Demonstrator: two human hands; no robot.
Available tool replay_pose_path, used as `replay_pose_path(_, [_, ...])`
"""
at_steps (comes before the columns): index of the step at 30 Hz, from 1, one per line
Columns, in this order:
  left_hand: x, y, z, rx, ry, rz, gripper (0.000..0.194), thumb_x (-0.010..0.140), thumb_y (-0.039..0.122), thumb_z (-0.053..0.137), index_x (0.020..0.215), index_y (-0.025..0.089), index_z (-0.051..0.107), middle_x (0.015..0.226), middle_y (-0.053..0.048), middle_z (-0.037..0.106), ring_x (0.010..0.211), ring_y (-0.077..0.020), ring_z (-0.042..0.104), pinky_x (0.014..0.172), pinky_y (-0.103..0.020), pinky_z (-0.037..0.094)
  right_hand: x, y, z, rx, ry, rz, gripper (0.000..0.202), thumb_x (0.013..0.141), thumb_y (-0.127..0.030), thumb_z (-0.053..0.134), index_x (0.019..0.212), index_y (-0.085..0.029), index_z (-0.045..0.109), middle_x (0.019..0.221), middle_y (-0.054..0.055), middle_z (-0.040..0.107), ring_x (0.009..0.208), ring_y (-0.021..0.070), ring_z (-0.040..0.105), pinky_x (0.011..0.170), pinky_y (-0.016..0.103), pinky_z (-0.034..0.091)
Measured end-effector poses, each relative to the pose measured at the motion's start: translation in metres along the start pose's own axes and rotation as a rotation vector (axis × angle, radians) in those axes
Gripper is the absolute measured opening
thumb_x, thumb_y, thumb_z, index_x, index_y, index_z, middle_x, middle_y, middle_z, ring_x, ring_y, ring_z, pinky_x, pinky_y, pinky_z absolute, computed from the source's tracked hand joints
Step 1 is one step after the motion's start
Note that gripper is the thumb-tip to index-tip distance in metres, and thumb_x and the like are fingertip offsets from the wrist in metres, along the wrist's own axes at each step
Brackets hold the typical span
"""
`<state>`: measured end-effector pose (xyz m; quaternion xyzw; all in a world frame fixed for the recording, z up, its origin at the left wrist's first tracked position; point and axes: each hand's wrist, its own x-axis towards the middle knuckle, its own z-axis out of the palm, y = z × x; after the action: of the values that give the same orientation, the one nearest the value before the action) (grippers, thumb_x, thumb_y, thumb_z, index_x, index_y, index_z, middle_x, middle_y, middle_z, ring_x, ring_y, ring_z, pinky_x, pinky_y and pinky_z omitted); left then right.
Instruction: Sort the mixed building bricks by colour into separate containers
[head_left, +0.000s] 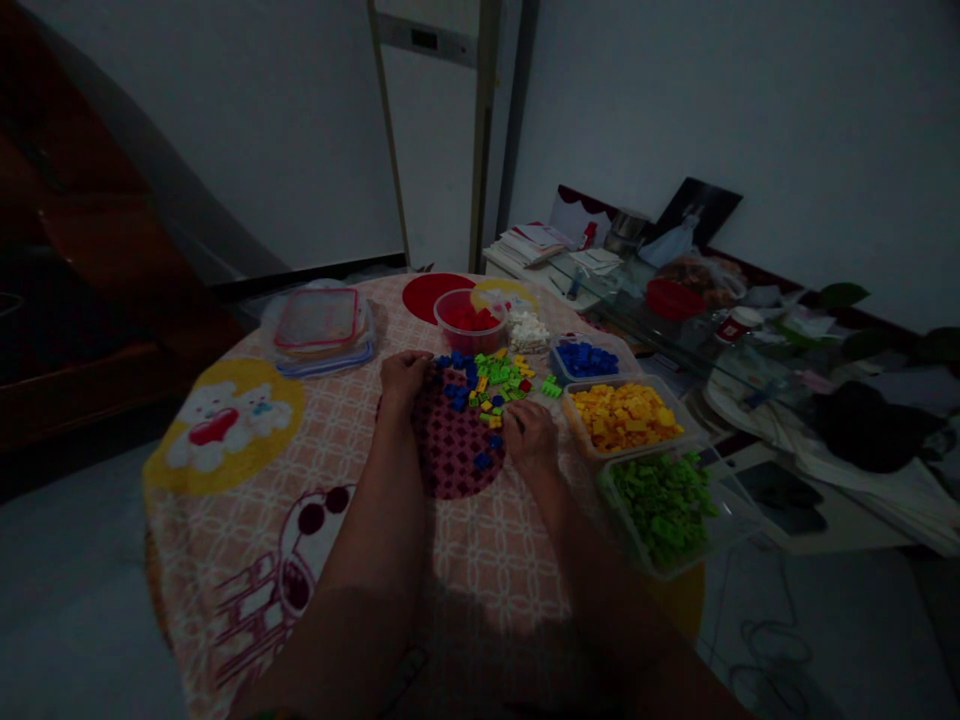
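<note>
Loose toy building bricks [491, 378], mostly green, blue and yellow, lie in a mixed patch at the middle of the round table. At the left edge of this patch is my left hand [403, 378], its fingers pinched together beside some blue bricks [457, 395]. My right hand [531, 432] rests low at the patch's right side with curled fingers. What either hand holds, if anything, is too dark and small to make out. Two blue bricks [484, 460] lie apart, nearer to me, left of my right hand.
Tubs of yellow bricks [626, 415], green bricks [664, 505] and blue bricks [589, 360] line the right side. A round tub of red bricks [471, 318] and a white brick pile [529, 332] stand behind. Stacked lidded containers [319, 325] sit back left. A cluttered glass side table [637, 305] adjoins.
</note>
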<state>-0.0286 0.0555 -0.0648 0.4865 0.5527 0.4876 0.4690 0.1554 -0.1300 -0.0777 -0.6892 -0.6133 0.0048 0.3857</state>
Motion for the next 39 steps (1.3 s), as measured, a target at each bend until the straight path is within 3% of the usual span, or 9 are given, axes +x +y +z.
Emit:
replay_pose_path(4, [0.000,-0.001,-0.001,0.009,-0.013,0.007,0.027,0.070,0.026,0.063,0.087,0.013,0.077,0.067,-0.003,0.072,0.060,-0.0149,0.065,0.061,-0.024,0.051,0.001,0.013,-0.002,0.016,0.061,0.068,0.033,0.087,-0.017,0.049,0.106,-0.022,0.077,0.115,0.011,0.075,0.112,0.0274,0.065,0.104,0.045,0.047])
replay_pose_path(8, [0.001,-0.003,-0.001,0.022,-0.003,0.030,0.027,0.070,0.026,0.062,0.087,0.014,0.078,0.067,-0.003,0.072,0.060,-0.0151,0.064,0.060,-0.023,0.049,0.001,0.015,-0.001,0.031,0.090,0.040,0.026,0.090,-0.023,0.055,0.104,-0.022,0.076,0.113,0.011,0.075,0.110,0.0266,0.065,0.103,0.044,0.049])
replay_pose_path(15, [0.003,-0.002,0.000,0.053,-0.002,0.000,0.027,0.070,0.026,0.063,0.089,0.014,0.079,0.067,-0.003,0.072,0.060,-0.0157,0.064,0.059,-0.024,0.048,-0.002,-0.004,0.002,-0.034,-0.117,-0.109,0.027,0.088,-0.033,0.072,0.111,-0.021,0.074,0.141,0.015,0.061,0.135,0.0324,0.049,0.115,0.053,0.037])
replay_pose_path(22, [0.001,-0.002,-0.001,0.046,0.000,0.024,0.026,0.070,0.029,0.064,0.086,0.015,0.078,0.065,-0.003,0.070,0.059,-0.0152,0.063,0.059,-0.024,0.048,-0.003,-0.003,0.001,-0.007,-0.059,-0.152,0.017,0.085,-0.030,0.074,0.100,-0.022,0.070,0.134,0.014,0.065,0.131,0.0315,0.052,0.115,0.052,0.038])
replay_pose_path(29, [-0.003,0.001,-0.002,0.021,-0.015,0.039,0.025,0.070,0.025,0.063,0.086,0.014,0.078,0.065,-0.002,0.070,0.059,-0.0142,0.063,0.060,-0.023,0.049,0.006,-0.003,-0.019,0.010,0.160,-0.082,0.011,0.092,-0.025,0.058,0.099,-0.022,0.067,0.123,0.014,0.068,0.122,0.0284,0.057,0.110,0.048,0.043])
replay_pose_path(35, [-0.004,0.002,0.000,-0.014,-0.004,0.017,0.023,0.069,0.022,0.063,0.085,0.014,0.077,0.066,-0.002,0.071,0.061,-0.0144,0.065,0.062,-0.023,0.051,0.025,0.026,-0.059,-0.119,0.451,0.151,0.017,0.090,-0.021,0.048,0.087,-0.022,0.064,0.114,0.019,0.068,0.115,0.0330,0.058,0.109,0.056,0.039])
replay_pose_path(39, [-0.002,0.002,0.000,-0.030,-0.014,0.012,0.022,0.070,0.022,0.063,0.084,0.013,0.077,0.065,-0.001,0.070,0.061,-0.0144,0.064,0.063,-0.023,0.051,0.024,0.038,-0.066,-0.121,0.528,0.149,0.018,0.088,-0.021,0.048,0.088,-0.022,0.065,0.105,0.017,0.070,0.107,0.0323,0.060,0.105,0.055,0.042])
